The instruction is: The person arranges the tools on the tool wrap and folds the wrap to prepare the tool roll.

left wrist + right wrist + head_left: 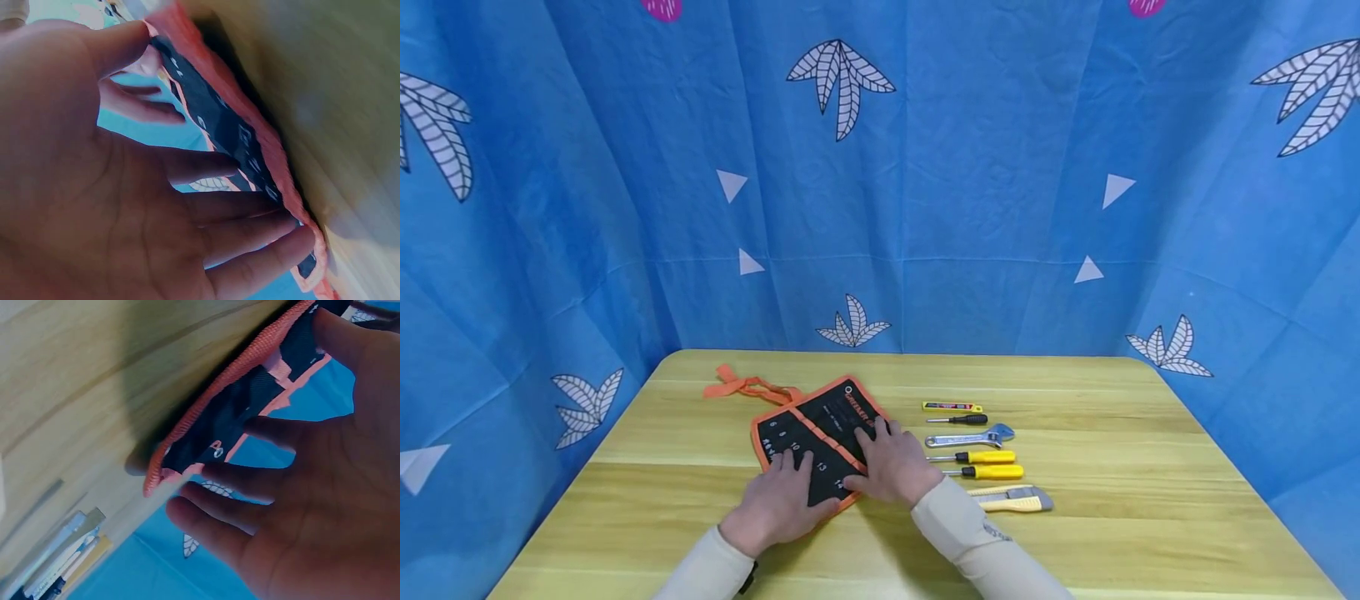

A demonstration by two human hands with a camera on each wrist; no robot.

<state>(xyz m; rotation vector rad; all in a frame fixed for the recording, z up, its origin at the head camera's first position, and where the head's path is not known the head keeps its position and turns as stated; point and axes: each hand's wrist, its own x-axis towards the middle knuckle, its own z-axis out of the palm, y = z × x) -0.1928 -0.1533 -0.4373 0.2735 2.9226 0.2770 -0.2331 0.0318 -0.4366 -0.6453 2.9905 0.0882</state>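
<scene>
A black fabric tool pouch (pixel 831 446) with orange edging and white printed numbers lies unfolded on the wooden table, slanted. My left hand (pixel 786 500) rests on its near left part, fingers stretched over the numbered pockets. On the right edge of the pouch lies my right hand (pixel 895 467), its fingers spread and thumb near the number 14. In the left wrist view, the fingertips touch the pouch (pixel 212 115) beside its orange border. The right wrist view has the thumb and fingers extended against the pouch (pixel 250 394). An orange tie strap (pixel 752 386) trails off the far left corner.
To the right of the pouch lie a thin yellow case (pixel 952 407), a black-handled screwdriver (pixel 970 420), an adjustable wrench (pixel 973 437), two yellow-handled screwdrivers (pixel 992 457) and a utility knife (pixel 1015 499). A blue patterned curtain (pixel 962 208) hangs behind the table (pixel 1135 467).
</scene>
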